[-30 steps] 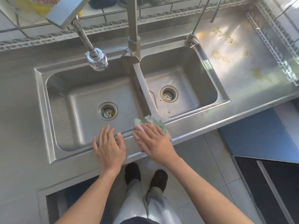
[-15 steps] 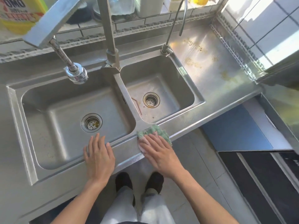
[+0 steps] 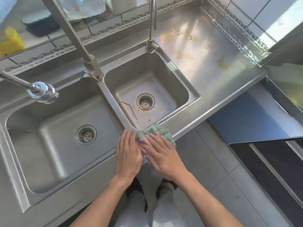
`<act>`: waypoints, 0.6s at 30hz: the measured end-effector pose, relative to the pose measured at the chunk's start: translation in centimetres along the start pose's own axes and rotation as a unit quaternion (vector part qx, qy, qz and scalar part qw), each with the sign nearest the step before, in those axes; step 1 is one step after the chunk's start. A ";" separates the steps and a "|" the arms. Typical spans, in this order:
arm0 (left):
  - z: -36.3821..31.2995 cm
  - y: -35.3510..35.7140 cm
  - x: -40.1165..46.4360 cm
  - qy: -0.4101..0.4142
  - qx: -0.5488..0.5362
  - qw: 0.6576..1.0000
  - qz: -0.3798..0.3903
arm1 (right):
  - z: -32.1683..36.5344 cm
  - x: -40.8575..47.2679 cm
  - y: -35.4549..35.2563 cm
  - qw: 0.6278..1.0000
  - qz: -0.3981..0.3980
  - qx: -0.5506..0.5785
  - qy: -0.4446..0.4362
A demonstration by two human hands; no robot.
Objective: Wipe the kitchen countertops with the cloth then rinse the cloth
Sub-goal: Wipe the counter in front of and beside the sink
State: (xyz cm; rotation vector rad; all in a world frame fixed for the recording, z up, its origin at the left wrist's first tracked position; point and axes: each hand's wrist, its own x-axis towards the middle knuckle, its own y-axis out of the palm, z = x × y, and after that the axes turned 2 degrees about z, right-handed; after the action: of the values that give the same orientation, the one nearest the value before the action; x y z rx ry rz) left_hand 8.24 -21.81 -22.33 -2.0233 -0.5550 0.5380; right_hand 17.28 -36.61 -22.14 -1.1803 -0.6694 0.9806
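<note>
The cloth, green and bunched, lies on the steel front rim of the sink, at the near corner of the right basin, just where the divider between the basins meets the rim. The right hand lies flat on top of the cloth with its fingers straight and spread, pressing it down; nothing is curled round it. The cloth's edge pokes out past the fingertips toward the basin and out on the hand's right side. The left hand rests flat on the same rim just left of the cloth, fingers straight and together, its fingertips about touching the cloth's left edge. The two hands lie side by side, nearly touching.

Behind the cloth, the right basin holds a drain and a thin brownish straw lying on its floor left of the drain. Left of the cloth is the larger left basin. A spray head on a coiled hose hangs over the left basin's far edge. A slim tap rises at the right basin's far corner. Right of the right basin, the countertop carries yellowish stains.
</note>
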 end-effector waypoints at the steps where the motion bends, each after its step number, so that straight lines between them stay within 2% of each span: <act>1: -0.7 0.4 0.5 0.006 -0.006 1.000 0.004 | -2.1 -0.4 -0.7 1.000 0.005 -0.006 0.006; 3: -2.4 1.1 1.8 0.007 -0.019 1.000 0.010 | -6.6 -0.4 -2.5 0.999 0.018 -0.020 0.042; 6: -5.8 2.6 4.2 -0.001 -0.039 0.999 0.001 | -11.6 1.4 -4.7 0.989 -0.001 -0.012 0.149; 8: -7.6 3.7 5.3 -0.025 -0.026 0.999 -0.018 | -12.0 3.2 -4.6 0.974 -0.027 0.001 0.224; 10: -8.2 4.6 5.8 -0.047 0.015 0.998 -0.030 | -10.6 4.1 -3.4 0.968 -0.050 -0.005 0.248; 11: -8.1 4.8 5.9 -0.053 0.028 0.998 -0.032 | -10.0 3.7 -2.8 0.974 -0.051 -0.005 0.220; 13: -7.9 5.1 5.9 -0.054 0.045 0.997 -0.034 | -10.5 1.5 -2.5 0.995 -0.024 0.001 0.097; 15: -7.9 5.2 6.0 -0.056 0.054 0.996 -0.038 | -13.6 -0.9 -3.4 1.000 0.014 -0.001 -0.002; 17: -8.1 5.1 6.0 -0.068 0.049 0.996 -0.042 | -18.0 -2.1 -4.9 0.999 0.032 -0.010 -0.013; 18: -8.2 5.1 6.0 -0.073 0.047 0.995 -0.041 | -20.1 -2.2 -5.7 0.999 0.036 -0.012 0.013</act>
State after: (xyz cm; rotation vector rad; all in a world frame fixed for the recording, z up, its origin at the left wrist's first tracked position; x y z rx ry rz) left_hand 18.58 -26.19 -23.90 -1.8736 -0.6860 0.6535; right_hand 35.03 -47.94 -22.06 -1.2436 -0.6230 1.0195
